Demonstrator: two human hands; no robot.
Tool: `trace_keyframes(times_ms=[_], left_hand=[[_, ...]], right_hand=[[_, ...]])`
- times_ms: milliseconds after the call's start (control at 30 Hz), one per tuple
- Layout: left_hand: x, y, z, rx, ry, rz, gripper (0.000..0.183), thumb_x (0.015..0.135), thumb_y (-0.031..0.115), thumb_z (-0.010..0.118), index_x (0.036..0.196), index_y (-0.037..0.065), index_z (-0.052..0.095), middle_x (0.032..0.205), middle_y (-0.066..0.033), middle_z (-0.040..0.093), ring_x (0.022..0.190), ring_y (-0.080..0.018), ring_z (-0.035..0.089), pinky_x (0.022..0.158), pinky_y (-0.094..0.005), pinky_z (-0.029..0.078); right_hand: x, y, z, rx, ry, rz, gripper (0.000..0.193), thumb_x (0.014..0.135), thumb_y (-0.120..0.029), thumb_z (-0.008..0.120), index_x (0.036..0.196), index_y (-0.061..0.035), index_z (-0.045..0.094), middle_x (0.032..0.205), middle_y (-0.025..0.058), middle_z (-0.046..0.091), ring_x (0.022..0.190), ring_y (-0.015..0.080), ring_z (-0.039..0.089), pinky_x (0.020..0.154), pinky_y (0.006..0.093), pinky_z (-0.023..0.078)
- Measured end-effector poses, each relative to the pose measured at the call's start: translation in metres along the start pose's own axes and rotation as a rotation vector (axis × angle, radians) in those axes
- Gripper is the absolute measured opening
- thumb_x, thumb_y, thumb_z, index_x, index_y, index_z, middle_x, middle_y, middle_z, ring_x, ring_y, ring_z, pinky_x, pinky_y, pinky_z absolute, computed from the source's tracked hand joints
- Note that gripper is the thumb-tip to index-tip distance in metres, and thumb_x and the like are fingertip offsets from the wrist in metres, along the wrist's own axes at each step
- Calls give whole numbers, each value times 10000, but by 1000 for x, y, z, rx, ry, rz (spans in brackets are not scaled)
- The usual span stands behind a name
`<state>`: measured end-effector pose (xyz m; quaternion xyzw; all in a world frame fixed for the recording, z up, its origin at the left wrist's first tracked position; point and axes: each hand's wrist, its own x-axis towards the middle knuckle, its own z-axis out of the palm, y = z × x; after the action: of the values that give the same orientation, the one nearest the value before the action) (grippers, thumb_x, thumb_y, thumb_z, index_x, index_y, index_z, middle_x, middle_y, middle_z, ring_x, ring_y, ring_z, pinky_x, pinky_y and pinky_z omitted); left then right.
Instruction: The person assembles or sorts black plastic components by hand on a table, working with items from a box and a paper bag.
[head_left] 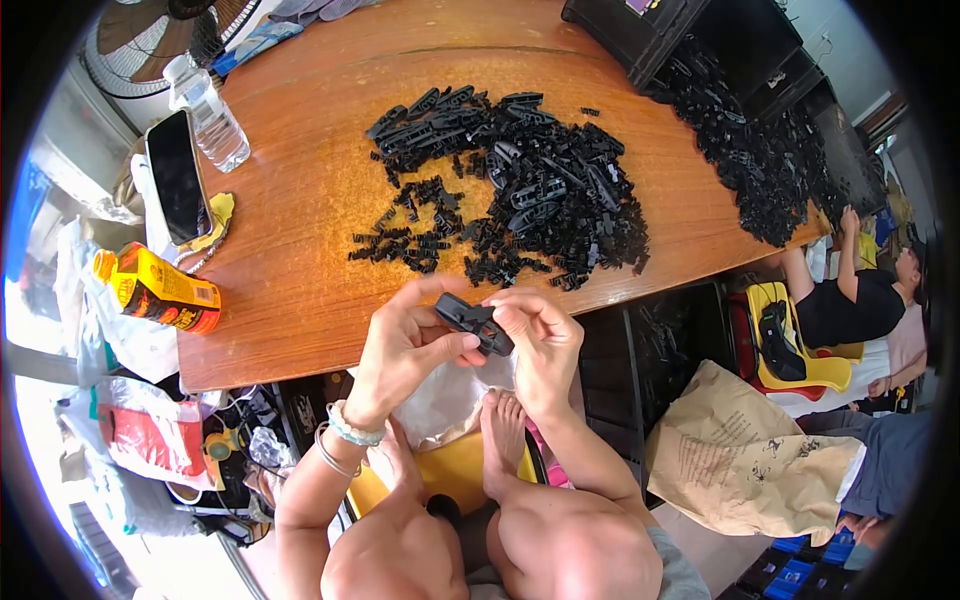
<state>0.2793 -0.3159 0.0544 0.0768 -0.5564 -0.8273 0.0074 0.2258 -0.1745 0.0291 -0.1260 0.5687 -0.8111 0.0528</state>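
Observation:
Just off the table's near edge, I hold a glossy black plastic part (462,316) with a rounded end and an opening in its body. My left hand (402,345) is closed on its left end, thumb along the near side. At the other end, the thumb and fingers of my right hand (541,345) pinch it; whether they also hold a smaller piece is hidden. On the table beyond lie a heap of similar long black parts (540,200) and a looser scatter of small black clips (415,225).
On the wooden table (300,130) stand a yellow bottle (165,290), a phone (180,178) and a clear water bottle (212,120). More black parts (750,150) spill from a dark bin (690,40). A paper sack (745,455) stands right of my legs; another person (850,310) sits further right.

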Motion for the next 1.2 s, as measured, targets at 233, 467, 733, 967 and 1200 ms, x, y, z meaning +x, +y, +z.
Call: trace_keyframes(times_ms=[233,467,733,967,1200], left_hand=[[-3,-4,2,26,44,-24,335,808,-80,625,1069,-37,418,889,-191,645,788,-222,679,673,-269,565],[-4,-1,4,28,87,-34,299,817,-48,633,1034,-30,429,876,-188,655,778,-222,681,660,-263,563],[-2,-7,1,85,133,20,249,828,-28,616,1014,-26,451,850,-130,638,718,-158,656,614,-230,524],[-6,-12,5,206,157,79,194,821,-32,590,976,-19,475,846,-96,617,676,-113,620,627,-231,511],[-6,-26,8,108,147,51,207,830,-21,595,992,-15,466,865,-95,619,700,-114,618,661,-228,511]], right_hand=[[-3,-2,1,-208,-11,-188,52,789,20,663,809,36,618,899,100,612,790,140,580,685,250,463],[-2,4,-5,-484,-9,-396,85,753,1,697,800,8,627,903,103,612,772,194,586,674,277,468],[6,2,-10,-569,-108,-441,215,744,-46,718,947,2,666,979,121,614,811,215,586,684,302,465],[-9,7,-23,-330,-183,187,270,842,-46,656,1084,58,601,863,60,632,765,68,577,685,197,466],[-7,5,-27,-285,-166,152,225,813,-70,686,1002,42,633,713,20,608,642,43,515,591,197,425]])
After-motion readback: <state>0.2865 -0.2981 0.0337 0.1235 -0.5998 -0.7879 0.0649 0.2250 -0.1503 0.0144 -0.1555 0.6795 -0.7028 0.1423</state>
